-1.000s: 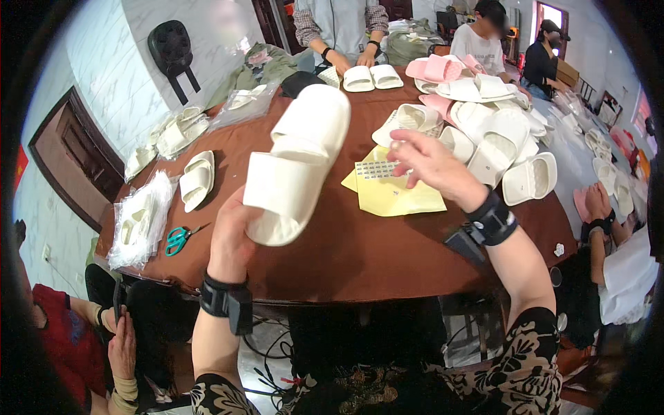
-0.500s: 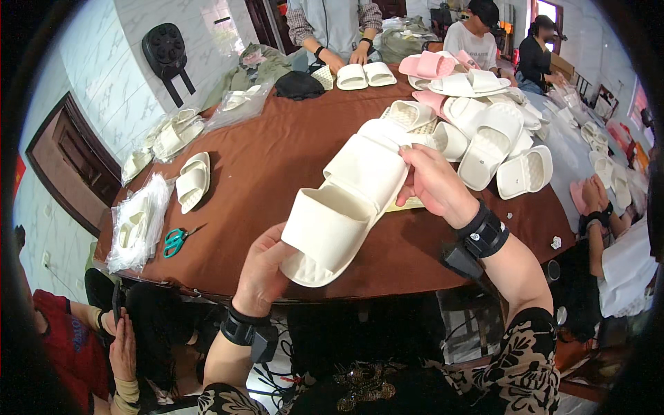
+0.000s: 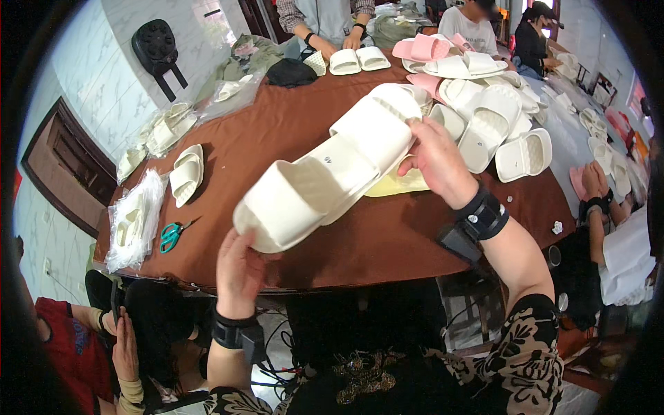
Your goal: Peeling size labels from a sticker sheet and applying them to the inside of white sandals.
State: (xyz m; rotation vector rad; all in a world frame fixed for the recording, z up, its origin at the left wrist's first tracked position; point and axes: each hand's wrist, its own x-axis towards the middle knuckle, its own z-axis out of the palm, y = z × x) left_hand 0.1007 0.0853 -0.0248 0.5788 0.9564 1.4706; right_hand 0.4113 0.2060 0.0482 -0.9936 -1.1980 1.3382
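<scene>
1. Holds two white slippers in the air above the near part of a brown table, at the middle of the view; count clock hours from there.
2. Keeps the slippers overlapping lengthwise, slanted from 8 o'clock up to 1 o'clock, straps facing up, a small dark mark visible on one sole.
3. At 8 o'clock, grasps the near end of the slippers with the left hand, fingertips at the rim, slightly blurred.
4. At 2 o'clock, clasps the far slipper by its side with the right hand, close to the strap; cannot tell how any fingers lie underneath.
5. Wears a black band on each wrist.
6. Between 2 and 3 o'clock, has a yellow sheet on the table, partly hidden behind slippers and right hand.
7. At 2 o'clock, faces a heaped pile of white and pink slippers.
8. Between 9 and 10, has a lone slipper; at 9, bagged slippers; just beside those, teal scissors.
9. At 12 o'clock, across the table, faces a co-worker, hands near a white pair.
</scene>
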